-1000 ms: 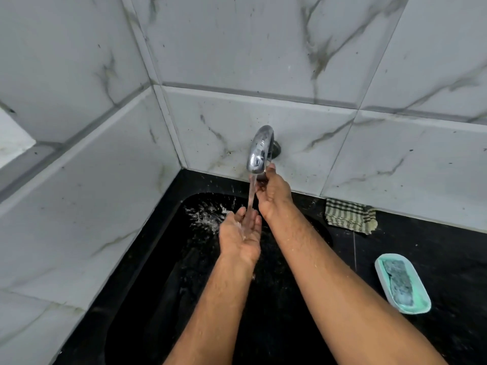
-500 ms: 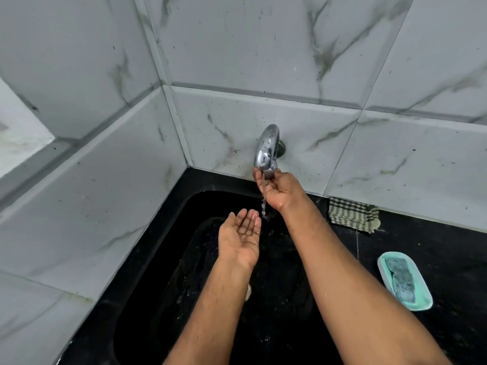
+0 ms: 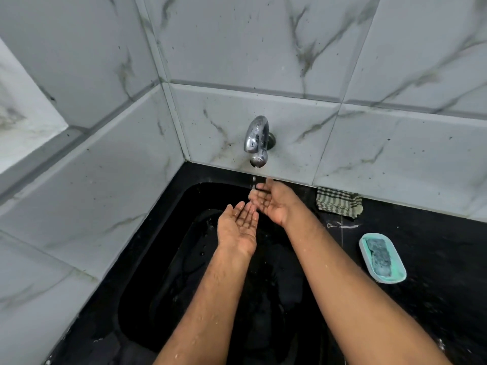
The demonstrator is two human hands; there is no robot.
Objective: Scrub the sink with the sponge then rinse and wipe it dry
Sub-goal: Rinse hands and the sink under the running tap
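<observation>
At the moment of inspection the tap point(image 3: 257, 139) on the back wall served as the reference point. Its flow had dropped from a steady stream a second before to a few last drops falling from the spout, and the right hand point(image 3: 272, 200), which had been up at the tap body, had come away and hung just below the spout, palm up, fingers loosely spread and gripping nothing. The left hand point(image 3: 238, 227) was held just below and to the left of it, likewise palm up, fingers straight and together, empty and wet. The black sink point(image 3: 158, 259) lay directly beneath the tap, its basin wet; whether any suds remained could not be told against the dark surface. The sponge point(image 3: 379, 255) lay in a pale green dish point(image 3: 366, 241) on the black counter point(image 3: 434, 246), well to the right of the tap and below it in the view. A folded checked cloth point(image 3: 338, 204) sat against the wall to the right of the tap, untouched. In my judgement the rinse had just ended with the tap shut off, and the wipe-dry step remained, for which the cloth would have to be fetched.
</observation>
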